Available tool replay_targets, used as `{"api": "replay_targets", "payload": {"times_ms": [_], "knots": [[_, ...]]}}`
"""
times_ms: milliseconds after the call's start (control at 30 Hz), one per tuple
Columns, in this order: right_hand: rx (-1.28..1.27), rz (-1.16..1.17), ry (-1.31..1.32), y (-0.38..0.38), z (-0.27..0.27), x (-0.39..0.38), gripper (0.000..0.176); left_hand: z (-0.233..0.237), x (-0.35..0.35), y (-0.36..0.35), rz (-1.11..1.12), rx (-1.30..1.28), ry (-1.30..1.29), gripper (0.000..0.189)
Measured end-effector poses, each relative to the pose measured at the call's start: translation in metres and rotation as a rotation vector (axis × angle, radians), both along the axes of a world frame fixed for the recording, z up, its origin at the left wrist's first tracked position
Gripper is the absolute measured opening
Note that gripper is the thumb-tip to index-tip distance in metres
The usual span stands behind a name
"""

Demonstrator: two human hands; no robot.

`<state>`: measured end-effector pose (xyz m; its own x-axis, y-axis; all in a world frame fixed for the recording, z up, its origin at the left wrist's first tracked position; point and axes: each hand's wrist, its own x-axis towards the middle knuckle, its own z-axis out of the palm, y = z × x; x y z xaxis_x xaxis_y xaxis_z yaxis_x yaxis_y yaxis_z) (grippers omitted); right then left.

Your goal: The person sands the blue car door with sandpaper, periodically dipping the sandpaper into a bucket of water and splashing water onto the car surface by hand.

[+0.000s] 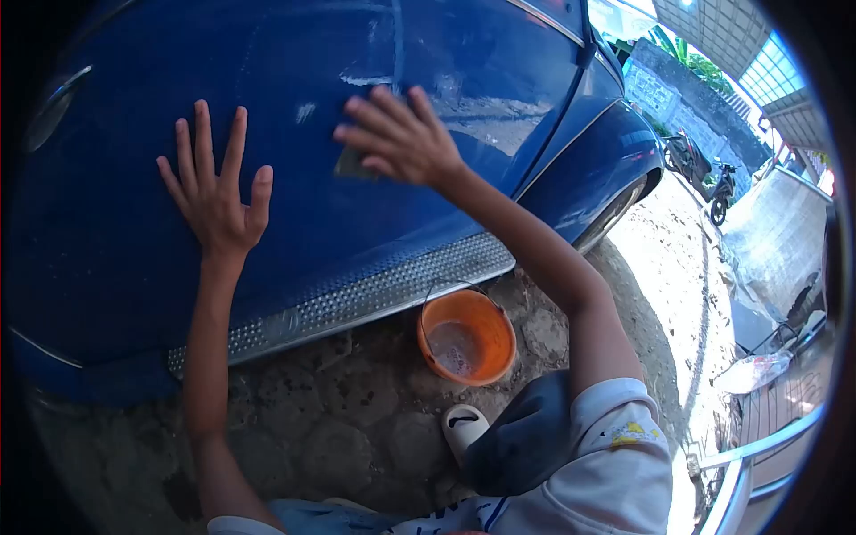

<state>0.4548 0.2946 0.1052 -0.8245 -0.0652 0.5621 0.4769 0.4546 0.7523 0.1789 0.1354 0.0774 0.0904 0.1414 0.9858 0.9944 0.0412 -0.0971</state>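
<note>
Against the blue car door [107, 223] my left hand [214, 183] lies with its fingers spread and nothing in it. My right hand [401, 138] is further right on the same panel, its fingers apart and slightly blurred. Under its palm side a small dark greenish piece [352, 165] shows, partly covered by the hand; whether it is a pad or a sheet I cannot tell. The panel around my right hand has whitish streaks and reflections.
Below the door runs a metal running board [357, 299]. An orange bucket [495, 343] with liquid in it stands on the paving beside the board. My sandaled foot [462, 428] is near it. Motorbikes [720, 192] stand at the far right, and a metal frame [767, 450] is at the lower right.
</note>
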Motion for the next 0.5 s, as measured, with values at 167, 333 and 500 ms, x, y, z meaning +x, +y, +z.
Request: {"api": "replay_targets", "payload": {"times_ms": [167, 333, 500], "knots": [[-0.369, 0.224, 0.752, -0.007, 0.045, -0.011, 0.06, -0.004, -0.003, -0.004, -0.023, -0.029, 0.043, 0.069], [-0.261, -0.017, 0.304, -0.053, -0.02, -0.061, 0.07, -0.008, -0.01, -0.011, -0.059, -0.097, 0.085, 0.079], [-0.009, 0.236, 0.09, -0.024, -0.036, -0.048, 0.074, -0.007, -0.011, -0.012, -0.025, -0.111, 0.098, 0.077]]}}
